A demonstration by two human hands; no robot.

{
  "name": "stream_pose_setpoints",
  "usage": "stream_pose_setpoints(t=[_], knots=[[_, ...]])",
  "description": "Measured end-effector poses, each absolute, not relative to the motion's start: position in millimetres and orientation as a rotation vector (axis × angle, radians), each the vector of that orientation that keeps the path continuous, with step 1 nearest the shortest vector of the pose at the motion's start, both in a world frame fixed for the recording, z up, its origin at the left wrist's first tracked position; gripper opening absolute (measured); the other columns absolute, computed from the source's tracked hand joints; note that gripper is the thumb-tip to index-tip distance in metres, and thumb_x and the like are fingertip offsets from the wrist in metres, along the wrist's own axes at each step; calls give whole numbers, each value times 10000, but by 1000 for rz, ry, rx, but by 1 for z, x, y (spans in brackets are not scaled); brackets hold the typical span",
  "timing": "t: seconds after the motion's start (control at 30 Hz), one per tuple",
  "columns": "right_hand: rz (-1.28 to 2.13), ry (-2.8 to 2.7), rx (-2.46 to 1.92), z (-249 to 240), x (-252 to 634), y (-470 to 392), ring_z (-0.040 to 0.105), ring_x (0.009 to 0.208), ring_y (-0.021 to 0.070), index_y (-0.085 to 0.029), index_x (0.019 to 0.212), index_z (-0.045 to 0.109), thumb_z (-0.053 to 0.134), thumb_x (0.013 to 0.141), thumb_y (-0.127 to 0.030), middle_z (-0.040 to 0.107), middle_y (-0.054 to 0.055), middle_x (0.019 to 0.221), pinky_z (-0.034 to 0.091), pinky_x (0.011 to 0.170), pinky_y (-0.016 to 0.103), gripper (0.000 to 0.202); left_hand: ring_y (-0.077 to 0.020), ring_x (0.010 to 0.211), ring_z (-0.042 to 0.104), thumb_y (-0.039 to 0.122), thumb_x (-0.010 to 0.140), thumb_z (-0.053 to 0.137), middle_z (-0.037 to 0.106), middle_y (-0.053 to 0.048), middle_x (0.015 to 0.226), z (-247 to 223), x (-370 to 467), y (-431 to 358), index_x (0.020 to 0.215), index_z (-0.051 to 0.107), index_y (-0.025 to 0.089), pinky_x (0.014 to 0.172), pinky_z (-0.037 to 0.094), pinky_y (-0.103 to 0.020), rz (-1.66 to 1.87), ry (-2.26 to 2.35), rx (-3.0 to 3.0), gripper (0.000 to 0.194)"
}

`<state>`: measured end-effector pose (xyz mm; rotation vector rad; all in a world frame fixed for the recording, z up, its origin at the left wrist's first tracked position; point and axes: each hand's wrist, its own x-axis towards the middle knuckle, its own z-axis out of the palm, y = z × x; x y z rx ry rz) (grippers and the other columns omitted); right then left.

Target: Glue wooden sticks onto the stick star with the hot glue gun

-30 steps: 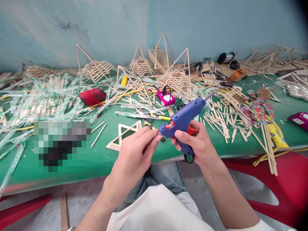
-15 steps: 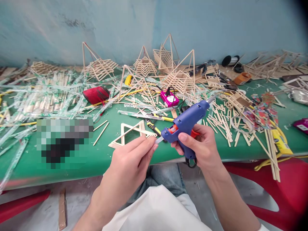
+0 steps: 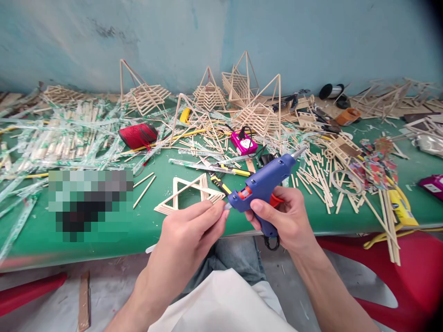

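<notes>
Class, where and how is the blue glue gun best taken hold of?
Probably by the handle, from the near right, as the right hand does: it drops below the barrel toward the near side, the red trigger beside it and the metal nozzle pointing away.

Left hand (image 3: 194,228): fingertips pinched, knuckles up | Right hand (image 3: 285,210): fingers curled, thumb extended | Forearms (image 3: 334,276): bare, angled inward
</notes>
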<state>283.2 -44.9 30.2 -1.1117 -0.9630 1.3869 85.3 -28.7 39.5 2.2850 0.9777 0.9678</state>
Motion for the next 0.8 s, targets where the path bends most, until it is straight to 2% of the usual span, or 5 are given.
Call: stream_pose_setpoints(t=[0.23, 0.4, 0.5, 0.67, 0.8], knots=[[1352, -868, -1141, 33, 284, -48, 546, 434, 104, -166, 780, 733, 825, 773, -427, 669, 12, 582, 421, 410, 236, 278, -52, 607, 482, 76, 968, 580, 565, 32, 743, 49, 91, -26, 872, 614, 155, 571, 394, -159, 933, 991, 2357, 129], [1337, -892, -1156, 35, 286, -47, 553, 439, 112, -169, 788, 741, 835, 760, -447, 677, 18, 591, 438, 413, 246, 295, -56, 604, 506, 135, 967, 620, 619, 34, 786, 49, 85, -30, 990, 644, 181, 569, 405, -163, 876, 1041, 2368, 56], [1328, -870, -1171, 35, 284, -46, 555, 451, 115, -167, 764, 744, 844, 749, -422, 682, 24, 594, 451, 423, 250, 275, -56, 589, 524, 143, 965, 629, 629, 39, 755, 46, 81, -30, 1058, 664, 171, 566, 407, -166, 857, 1075, 2353, 104], [1324, -850, -1176, 34, 282, -46, 556, 458, 111, -168, 771, 752, 846, 748, -399, 681, 20, 594, 449, 429, 242, 251, -59, 577, 530, 92, 968, 597, 594, 40, 690, 41, 79, -30, 927, 677, 157, 579, 408, -177, 875, 1040, 2309, 111], [1330, -884, -1206, 34, 282, -49, 553, 459, 113, -158, 773, 751, 845, 747, -404, 680, 27, 595, 442, 425, 243, 264, -57, 613, 554, 68, 955, 609, 626, 26, 759, 38, 78, -33, 957, 664, 166, 610, 424, -167, 930, 1011, 2272, 113]])
